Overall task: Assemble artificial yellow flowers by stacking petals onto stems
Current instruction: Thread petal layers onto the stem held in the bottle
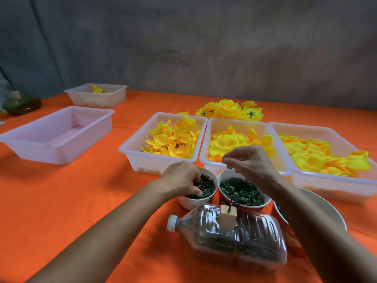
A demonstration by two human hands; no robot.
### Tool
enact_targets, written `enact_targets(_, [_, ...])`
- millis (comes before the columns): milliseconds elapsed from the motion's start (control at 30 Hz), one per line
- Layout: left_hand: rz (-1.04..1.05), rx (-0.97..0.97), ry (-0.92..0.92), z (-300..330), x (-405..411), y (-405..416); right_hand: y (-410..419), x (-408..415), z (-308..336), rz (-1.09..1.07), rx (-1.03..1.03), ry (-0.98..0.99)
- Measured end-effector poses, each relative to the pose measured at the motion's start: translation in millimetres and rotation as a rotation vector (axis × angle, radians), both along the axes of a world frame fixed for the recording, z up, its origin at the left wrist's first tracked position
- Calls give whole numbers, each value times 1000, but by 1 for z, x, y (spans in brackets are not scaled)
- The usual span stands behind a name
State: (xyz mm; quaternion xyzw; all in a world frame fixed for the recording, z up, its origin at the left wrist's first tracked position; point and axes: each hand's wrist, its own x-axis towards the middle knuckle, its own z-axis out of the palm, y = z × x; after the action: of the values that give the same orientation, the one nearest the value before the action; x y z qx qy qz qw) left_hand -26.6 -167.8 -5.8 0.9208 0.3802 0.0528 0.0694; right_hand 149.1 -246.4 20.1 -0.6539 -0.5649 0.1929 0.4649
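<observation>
An orange-covered desk (61, 201) carries everything. Just beyond the left hand (180, 178) and right hand (251, 162) stand three white trays of yellow petals (173, 139); behind those lies a heap of finished flowers (228, 110). Under the hands sit two cups (224, 196), and nearer, a plastic bottle (230, 235) on its side. Two more trays (59, 135) stand well left.

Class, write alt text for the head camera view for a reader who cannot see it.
The left hand reaches into a cup of dark green stems; the right hand hovers, fingertips pinched, over a cup of green rings. Behind, on an orange table, stand three trays of yellow petals.
</observation>
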Motion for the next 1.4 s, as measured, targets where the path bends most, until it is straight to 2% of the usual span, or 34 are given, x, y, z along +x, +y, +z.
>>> enact_targets(333, [78, -32, -197, -13, 3, -4, 4, -21, -14, 109, -115, -99])
enact_targets(467, [120, -126, -416, -12, 2, -2, 6, -20, -18, 91, -125, -94])
enact_targets(600, [116, -316, -739, -4, 4, -6, 4, -19, -16, 66, -103, 21])
enact_targets(733, [49, -411, -869, 4, 11, -13, -3, -19, -10, 113, -25, 259])
enact_targets(967, [-11, -334, -942, 16, 19, -29, -17, -22, 5, 112, 31, 441])
enact_targets(1133, [-101, -317, -992, 31, 15, -47, -37, -13, 19, 98, 144, 553])
enact_targets(1400, [-278, -622, -1139, 27, -9, -94, -87, -8, 24, 102, 175, 491])
